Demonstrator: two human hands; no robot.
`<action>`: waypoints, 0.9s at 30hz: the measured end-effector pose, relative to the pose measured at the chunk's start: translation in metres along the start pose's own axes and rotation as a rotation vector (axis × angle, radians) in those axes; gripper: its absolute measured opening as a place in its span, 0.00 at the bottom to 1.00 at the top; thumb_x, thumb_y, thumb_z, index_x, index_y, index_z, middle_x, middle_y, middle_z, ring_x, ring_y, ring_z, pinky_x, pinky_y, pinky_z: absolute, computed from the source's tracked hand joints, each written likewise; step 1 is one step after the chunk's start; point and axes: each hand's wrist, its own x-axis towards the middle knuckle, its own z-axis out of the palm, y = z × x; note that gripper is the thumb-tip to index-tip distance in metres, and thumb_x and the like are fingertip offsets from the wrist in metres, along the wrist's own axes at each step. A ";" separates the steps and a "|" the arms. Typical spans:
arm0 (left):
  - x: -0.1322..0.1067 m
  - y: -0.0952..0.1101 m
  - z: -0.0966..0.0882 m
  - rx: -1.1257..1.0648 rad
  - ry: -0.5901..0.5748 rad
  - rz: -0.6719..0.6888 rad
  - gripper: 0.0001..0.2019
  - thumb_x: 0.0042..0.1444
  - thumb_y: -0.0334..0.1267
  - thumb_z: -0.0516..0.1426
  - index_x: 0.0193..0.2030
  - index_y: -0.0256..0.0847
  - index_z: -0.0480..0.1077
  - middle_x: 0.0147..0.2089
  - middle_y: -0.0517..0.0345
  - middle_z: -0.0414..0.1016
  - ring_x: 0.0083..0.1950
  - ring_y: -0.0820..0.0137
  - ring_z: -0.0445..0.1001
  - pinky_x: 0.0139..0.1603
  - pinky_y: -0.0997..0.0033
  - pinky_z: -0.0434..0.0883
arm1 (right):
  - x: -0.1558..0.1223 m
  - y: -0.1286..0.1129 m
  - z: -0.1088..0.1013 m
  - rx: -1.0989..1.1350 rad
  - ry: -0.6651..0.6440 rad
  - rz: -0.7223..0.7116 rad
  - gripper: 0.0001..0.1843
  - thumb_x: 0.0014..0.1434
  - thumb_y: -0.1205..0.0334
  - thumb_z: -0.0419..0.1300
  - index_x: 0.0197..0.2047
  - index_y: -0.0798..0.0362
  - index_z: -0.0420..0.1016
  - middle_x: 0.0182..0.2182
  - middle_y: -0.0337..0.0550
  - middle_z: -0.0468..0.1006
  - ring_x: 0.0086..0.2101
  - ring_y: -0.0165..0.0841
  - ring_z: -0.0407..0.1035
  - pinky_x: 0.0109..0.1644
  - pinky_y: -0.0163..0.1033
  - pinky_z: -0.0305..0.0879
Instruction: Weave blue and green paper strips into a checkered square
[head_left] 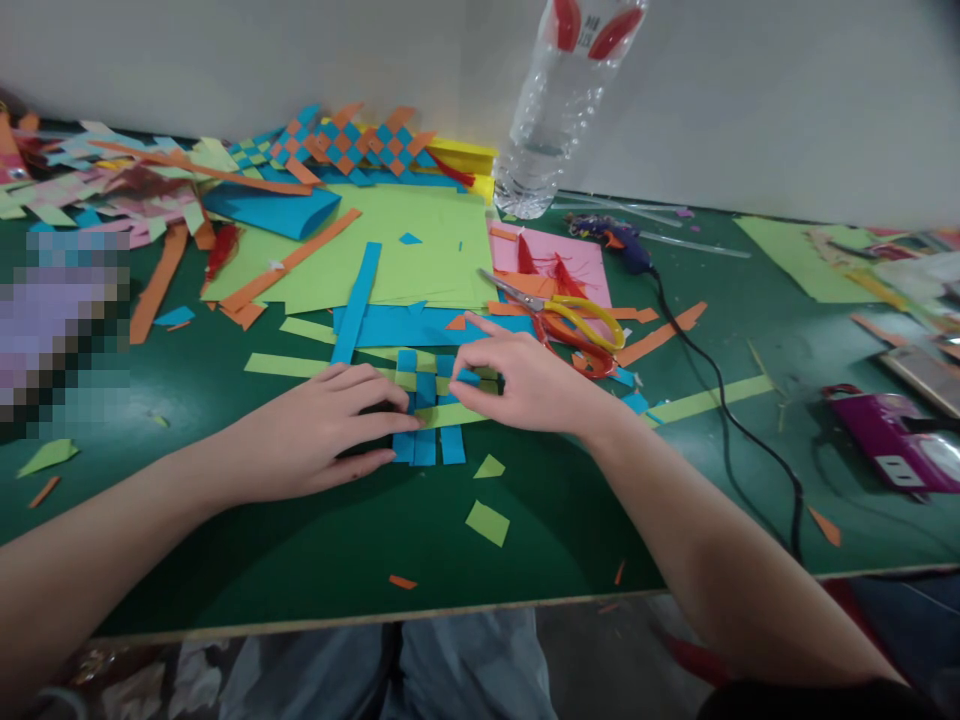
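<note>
A small weave of blue and light-green paper strips [425, 400] lies on the table in front of me. My left hand [307, 430] rests over its left side, fingers spread and fingertips pressing on the strips. At the weave's upper right, my right hand [517, 375] pinches the end of a blue paper strip [469, 378] between thumb and fingers. The rest of that strip is partly hidden among the green ones. A loose blue strip [360, 300] slants up beyond my left hand. Just past my right hand lie scissors [531, 301] with yellow and red handles.
Green sheets [420, 225] lie behind, with woven paper fish [345, 140] and a tilted water bottle [559, 130] at the wall. A glue gun [630, 245] trails a black cord on the right, near a purple device [885, 440]. Paper scraps [487, 523] litter the green table [300, 570].
</note>
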 end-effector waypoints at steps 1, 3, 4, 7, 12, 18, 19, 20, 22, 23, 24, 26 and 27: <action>0.000 0.000 0.000 -0.005 0.001 -0.001 0.14 0.74 0.40 0.52 0.60 0.45 0.74 0.55 0.50 0.78 0.55 0.59 0.74 0.55 0.60 0.70 | 0.000 0.000 0.000 -0.013 0.005 0.014 0.12 0.68 0.61 0.56 0.30 0.48 0.66 0.22 0.30 0.68 0.26 0.30 0.67 0.73 0.57 0.60; 0.000 0.000 0.000 -0.009 0.004 0.000 0.14 0.74 0.40 0.53 0.60 0.45 0.74 0.54 0.50 0.78 0.54 0.59 0.74 0.55 0.61 0.70 | 0.000 -0.001 0.001 -0.033 0.006 0.053 0.13 0.69 0.60 0.55 0.30 0.48 0.67 0.23 0.32 0.67 0.28 0.32 0.69 0.72 0.57 0.61; 0.001 0.000 0.000 -0.010 0.002 -0.001 0.14 0.74 0.40 0.53 0.60 0.45 0.74 0.55 0.50 0.77 0.54 0.59 0.74 0.55 0.61 0.70 | 0.000 -0.001 0.001 -0.040 0.004 0.071 0.13 0.70 0.59 0.55 0.31 0.48 0.67 0.23 0.33 0.68 0.29 0.32 0.70 0.71 0.57 0.62; 0.001 0.000 -0.001 -0.014 -0.008 -0.006 0.14 0.74 0.40 0.53 0.61 0.45 0.73 0.55 0.50 0.77 0.54 0.59 0.73 0.55 0.61 0.70 | 0.000 -0.002 0.001 -0.054 -0.015 0.100 0.14 0.73 0.56 0.52 0.35 0.49 0.69 0.28 0.37 0.73 0.31 0.34 0.71 0.67 0.56 0.66; 0.001 0.001 -0.001 -0.023 -0.011 -0.020 0.14 0.74 0.40 0.53 0.61 0.47 0.74 0.55 0.51 0.77 0.55 0.60 0.73 0.55 0.61 0.70 | 0.002 -0.001 0.001 -0.049 -0.028 0.073 0.14 0.75 0.56 0.50 0.37 0.49 0.67 0.29 0.36 0.72 0.31 0.33 0.71 0.70 0.55 0.62; 0.000 0.000 -0.001 -0.008 -0.011 -0.007 0.14 0.74 0.41 0.52 0.61 0.45 0.74 0.55 0.50 0.77 0.56 0.59 0.74 0.56 0.60 0.70 | 0.003 -0.001 0.002 0.047 -0.035 0.023 0.25 0.78 0.50 0.43 0.30 0.49 0.65 0.28 0.35 0.75 0.31 0.31 0.72 0.77 0.56 0.51; 0.000 0.000 -0.001 -0.003 -0.009 -0.004 0.14 0.74 0.41 0.52 0.61 0.45 0.74 0.55 0.49 0.77 0.56 0.58 0.74 0.56 0.60 0.70 | 0.003 -0.001 0.002 0.065 -0.035 0.023 0.26 0.78 0.50 0.42 0.30 0.49 0.66 0.29 0.36 0.77 0.33 0.31 0.73 0.78 0.56 0.50; 0.000 0.000 -0.001 0.000 -0.008 -0.001 0.14 0.74 0.41 0.52 0.61 0.45 0.73 0.55 0.49 0.77 0.56 0.58 0.74 0.56 0.59 0.70 | 0.003 -0.001 0.002 0.076 -0.034 0.023 0.26 0.78 0.50 0.41 0.30 0.49 0.66 0.30 0.36 0.79 0.34 0.31 0.74 0.78 0.55 0.49; 0.000 0.000 -0.001 0.006 -0.010 0.003 0.15 0.74 0.41 0.52 0.62 0.45 0.73 0.56 0.49 0.77 0.57 0.58 0.74 0.56 0.58 0.70 | 0.003 -0.001 0.001 0.074 -0.031 0.023 0.26 0.78 0.52 0.42 0.31 0.49 0.68 0.31 0.37 0.80 0.35 0.32 0.75 0.78 0.54 0.50; 0.000 0.000 -0.001 0.009 -0.013 0.004 0.15 0.75 0.41 0.52 0.62 0.45 0.73 0.56 0.49 0.77 0.57 0.58 0.74 0.56 0.58 0.70 | 0.003 -0.001 0.001 0.065 -0.030 0.025 0.25 0.78 0.53 0.43 0.31 0.49 0.68 0.30 0.37 0.80 0.35 0.32 0.75 0.78 0.54 0.50; 0.000 -0.001 -0.001 0.012 -0.016 0.005 0.15 0.75 0.41 0.51 0.62 0.45 0.72 0.56 0.49 0.77 0.57 0.58 0.74 0.56 0.58 0.70 | 0.003 -0.001 0.001 0.055 -0.032 0.029 0.24 0.78 0.53 0.44 0.31 0.49 0.68 0.30 0.36 0.80 0.34 0.32 0.75 0.78 0.54 0.50; 0.000 -0.001 0.000 0.013 -0.016 0.006 0.15 0.75 0.41 0.51 0.62 0.46 0.72 0.56 0.49 0.77 0.57 0.59 0.74 0.56 0.58 0.70 | 0.003 -0.001 0.001 0.036 -0.033 0.034 0.23 0.77 0.54 0.45 0.31 0.49 0.69 0.30 0.36 0.80 0.34 0.32 0.75 0.78 0.55 0.51; -0.001 -0.001 0.000 0.011 -0.011 0.007 0.15 0.75 0.41 0.51 0.62 0.46 0.72 0.56 0.49 0.77 0.57 0.59 0.75 0.56 0.59 0.70 | 0.003 -0.001 0.002 0.030 -0.032 0.032 0.23 0.77 0.54 0.46 0.31 0.49 0.69 0.29 0.36 0.80 0.34 0.32 0.75 0.78 0.55 0.51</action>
